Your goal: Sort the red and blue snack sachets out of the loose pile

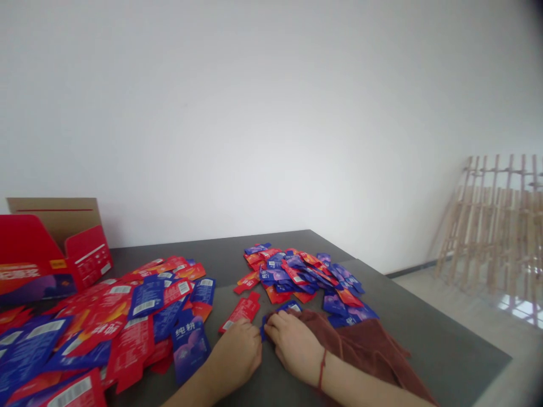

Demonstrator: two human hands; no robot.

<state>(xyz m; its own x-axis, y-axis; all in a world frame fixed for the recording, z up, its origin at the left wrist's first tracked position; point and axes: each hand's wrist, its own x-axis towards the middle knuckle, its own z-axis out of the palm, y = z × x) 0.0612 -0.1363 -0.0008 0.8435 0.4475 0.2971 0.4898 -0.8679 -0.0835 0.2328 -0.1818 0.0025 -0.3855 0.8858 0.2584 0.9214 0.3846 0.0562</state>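
In the head view my left hand [240, 353] rests low over the dark table, its fingers curled together at the near edge of a flat blue carton [290, 306]. My right hand [297, 345], with a red string on the wrist, bends its fingers over that same carton and covers most of it. Just beyond my left hand lies a flat red carton [241, 312] with a tab and a barcode. A brown cloth [360, 350] lies under and beside my right forearm.
A heap of flat red and blue cartons [144, 298] spreads over the left side. Another pile [297, 271] lies beyond my hands. An open red box [89, 260] stands at the far left. The table's [441, 333] right edge drops to the floor; wooden frames [496, 226] lean against the wall.
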